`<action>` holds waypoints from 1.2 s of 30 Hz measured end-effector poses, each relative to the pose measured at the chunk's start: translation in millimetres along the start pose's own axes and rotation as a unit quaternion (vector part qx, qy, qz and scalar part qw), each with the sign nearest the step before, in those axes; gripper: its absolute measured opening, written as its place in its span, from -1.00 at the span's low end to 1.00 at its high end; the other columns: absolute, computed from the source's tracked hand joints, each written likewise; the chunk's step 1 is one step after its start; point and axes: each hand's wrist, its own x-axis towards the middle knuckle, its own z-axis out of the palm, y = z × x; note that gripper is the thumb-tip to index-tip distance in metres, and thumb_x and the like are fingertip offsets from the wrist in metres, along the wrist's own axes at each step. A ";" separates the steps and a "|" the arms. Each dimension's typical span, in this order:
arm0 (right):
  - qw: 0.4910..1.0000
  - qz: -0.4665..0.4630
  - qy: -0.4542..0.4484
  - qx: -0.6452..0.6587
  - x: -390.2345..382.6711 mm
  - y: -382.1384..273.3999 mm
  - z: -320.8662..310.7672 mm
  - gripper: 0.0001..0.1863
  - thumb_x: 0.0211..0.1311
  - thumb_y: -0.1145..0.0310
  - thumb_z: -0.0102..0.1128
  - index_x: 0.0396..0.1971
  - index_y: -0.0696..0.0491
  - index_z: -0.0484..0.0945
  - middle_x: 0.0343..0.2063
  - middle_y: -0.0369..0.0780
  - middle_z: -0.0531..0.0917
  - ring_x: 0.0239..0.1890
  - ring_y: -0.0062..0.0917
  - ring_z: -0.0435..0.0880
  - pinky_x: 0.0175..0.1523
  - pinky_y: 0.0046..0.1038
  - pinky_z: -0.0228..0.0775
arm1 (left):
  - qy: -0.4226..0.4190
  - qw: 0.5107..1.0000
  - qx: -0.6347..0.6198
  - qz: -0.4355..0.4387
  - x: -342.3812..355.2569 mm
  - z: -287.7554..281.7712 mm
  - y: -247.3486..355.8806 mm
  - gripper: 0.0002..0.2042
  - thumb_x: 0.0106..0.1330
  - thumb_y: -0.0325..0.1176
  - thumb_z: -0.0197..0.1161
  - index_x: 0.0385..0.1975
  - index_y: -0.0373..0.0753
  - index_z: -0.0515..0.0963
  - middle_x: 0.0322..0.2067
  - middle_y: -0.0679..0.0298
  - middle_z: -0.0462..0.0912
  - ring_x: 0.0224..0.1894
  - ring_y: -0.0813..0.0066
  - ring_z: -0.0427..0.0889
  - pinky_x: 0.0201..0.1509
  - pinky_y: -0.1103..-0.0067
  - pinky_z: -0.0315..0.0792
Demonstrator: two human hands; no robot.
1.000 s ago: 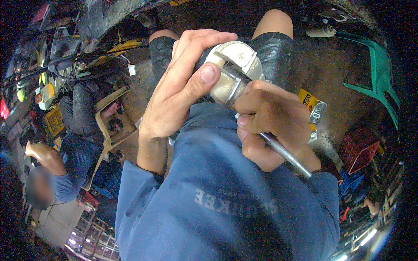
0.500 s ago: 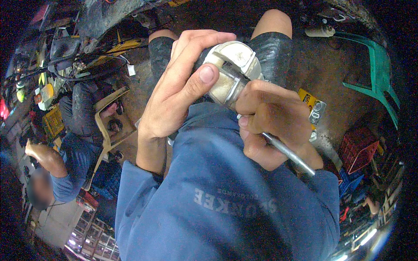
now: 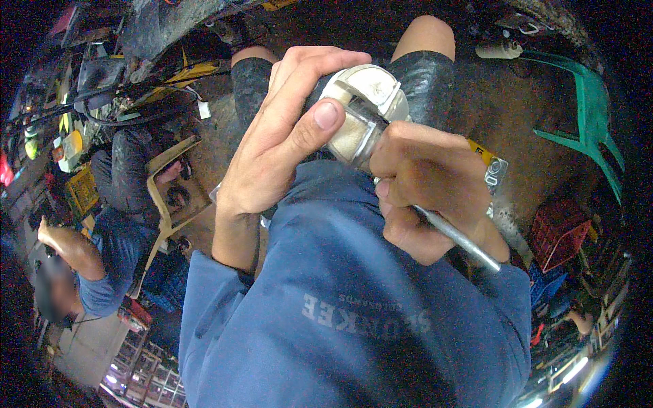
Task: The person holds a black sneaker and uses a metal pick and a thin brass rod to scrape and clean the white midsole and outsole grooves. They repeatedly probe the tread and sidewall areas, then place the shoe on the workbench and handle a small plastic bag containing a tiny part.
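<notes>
A pale, rounded metal part [image 3: 367, 85] with a dark groove across it sits above my lap, between my knees. My left hand [image 3: 272, 136] is closed round its left side, thumb on the near face and fingers over the far edge. My right hand [image 3: 432, 183] is a fist on a silvery metal rod [image 3: 459, 234], whose tail end sticks out toward my right sleeve. The fist is against the part's right side. Whatever tip the rod has is hidden behind my fingers and cannot be made out.
To the right stand a green plastic chair [image 3: 593, 109] and a red crate [image 3: 558, 234]; a yellow and silver package [image 3: 495, 166] lies behind my right hand. On the left are a beige chair frame [image 3: 160, 224], a seated person [image 3: 119, 238], a yellow crate [image 3: 83, 189] and dark cables [image 3: 129, 122].
My right hand and the rod have shifted slightly to the right, the rod's tail end a little lower right. My left hand and the pale part have barely moved.
</notes>
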 end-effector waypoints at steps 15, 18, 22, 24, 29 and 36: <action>0.998 0.047 0.003 -0.042 -7.6 0.4 -4.7 -0.89 0.09 0.61 0.25 -0.42 0.10 0.52 -0.44 -0.15 0.64 -0.49 -0.39 0.60 -0.41 -0.37 0.40 | 0.091 0.996 -0.009 -0.013 3.1 12.9 -7.2 -0.52 0.59 -0.05 0.05 0.19 -0.32 0.64 0.11 0.05 0.65 0.26 0.11 0.55 0.41 0.31 0.34; 0.990 0.069 0.106 -0.069 -6.8 -8.4 -10.3 -0.87 0.23 0.56 0.34 -0.30 0.10 0.54 -0.35 -0.16 0.64 -0.36 -0.41 0.67 -0.30 -0.39 0.51 | 0.142 0.989 0.039 0.008 17.1 9.3 -21.8 -0.54 0.56 -0.07 0.05 0.05 -0.36 0.68 -0.03 0.04 0.71 0.15 0.10 0.64 0.28 0.31 0.43; 0.980 0.134 0.146 0.014 2.0 -9.0 -23.3 -0.76 0.35 0.51 0.46 -0.13 0.13 0.54 -0.22 -0.11 0.60 -0.28 -0.41 0.71 -0.19 -0.36 0.65 | 0.157 0.987 0.002 0.030 44.7 -8.1 -44.7 -0.51 0.60 -0.05 0.02 -0.02 -0.41 0.69 -0.14 -0.02 0.72 -0.05 0.10 0.72 0.11 0.35 0.53; 0.980 0.144 0.134 0.025 6.3 -2.5 -22.0 -0.76 0.35 0.53 0.45 -0.12 0.14 0.53 -0.17 -0.09 0.60 -0.28 -0.40 0.72 -0.16 -0.34 0.69 | 0.129 0.991 -0.005 0.041 58.0 -21.7 -48.0 -0.48 0.63 0.00 -0.01 -0.01 -0.39 0.70 -0.16 0.05 0.75 -0.09 0.21 0.73 0.10 0.37 0.53; 0.986 0.091 0.125 0.056 16.6 -0.3 -20.9 -0.73 0.23 0.64 0.43 -0.09 0.19 0.62 -0.16 -0.06 0.70 -0.18 -0.40 0.74 -0.01 -0.39 0.60 | -0.011 0.990 -0.135 0.033 97.2 -57.0 -33.7 -0.50 0.65 0.04 0.05 0.01 -0.31 0.73 -0.16 0.21 0.81 -0.09 0.44 0.72 0.09 0.47 0.55; 0.983 -0.048 0.056 -0.166 29.3 10.0 -28.0 -0.74 0.11 0.67 0.47 -0.19 0.21 0.66 -0.29 -0.04 0.75 -0.30 -0.34 0.75 -0.11 -0.32 0.59 | -0.169 0.977 -0.121 0.051 105.3 -11.8 -42.4 -0.52 0.65 -0.01 0.09 -0.22 -0.41 0.62 -0.28 0.21 0.71 -0.15 0.43 0.64 -0.01 0.40 0.50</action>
